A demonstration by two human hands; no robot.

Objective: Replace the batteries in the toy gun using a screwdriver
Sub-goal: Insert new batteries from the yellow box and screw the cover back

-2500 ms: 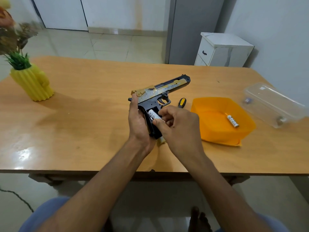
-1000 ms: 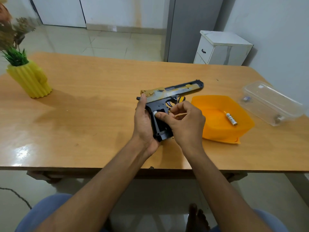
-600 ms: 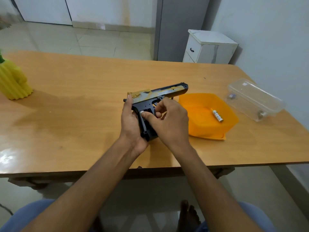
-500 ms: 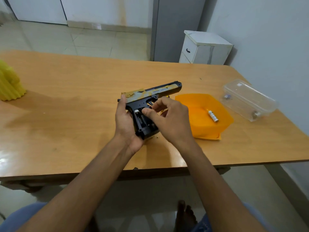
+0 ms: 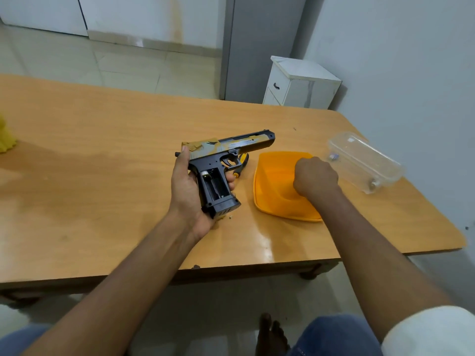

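Orange bowl (image 5: 267, 199) (one) under right hand (image 5: 314, 177); one toy gun (image 5: 218, 165).

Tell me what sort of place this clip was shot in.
Probably a room in a home, not a workshop: a wooden table, a tiled floor and a small white cabinet against the wall. No workbench or tool racks show.

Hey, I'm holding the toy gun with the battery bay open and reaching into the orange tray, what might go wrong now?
The toy gun is tilted in your left hand alone, so the open battery compartment could spill. A tiny loose piece, perhaps the screw, could roll away. Your right hand could nudge the orange tray.
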